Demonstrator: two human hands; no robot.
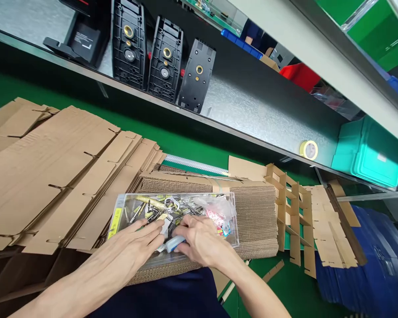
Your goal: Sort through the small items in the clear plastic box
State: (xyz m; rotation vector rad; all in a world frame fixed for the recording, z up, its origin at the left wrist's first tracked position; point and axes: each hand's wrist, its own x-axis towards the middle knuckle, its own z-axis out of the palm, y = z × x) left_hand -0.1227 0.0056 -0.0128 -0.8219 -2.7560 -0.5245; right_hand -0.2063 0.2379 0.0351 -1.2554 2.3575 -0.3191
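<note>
Both hands are seen inside a clear plastic tray (pixel 117 212) of mixed small tools. Right hand (pixel 202 240) is curled, fingers pinched on a light blue-handled tool (pixel 175 243) at the tray's near edge; the working end is hidden, so the tool type cannot be told. Left hand (pixel 135 240) is laid flat and open, fingertips spread on the tray contents just left of that tool, gripping nothing. Tool's long axis runs roughly left-right along the near tray wall, between the two hands; the right hand is already on it, the left is just beside.

Tray is rested on a stack of corrugated cardboard sheets (pixel 255 212). Flat die-cut carton blanks (pixel 53 168) are fanned out to the left; slotted cardboard dividers (pixel 292 207) are stood to the right. On the metal shelf (pixel 252 110) behind: black moulded housings (pixel 164 57), a tape roll (pixel 308 149), a teal bin (pixel 368 152).
</note>
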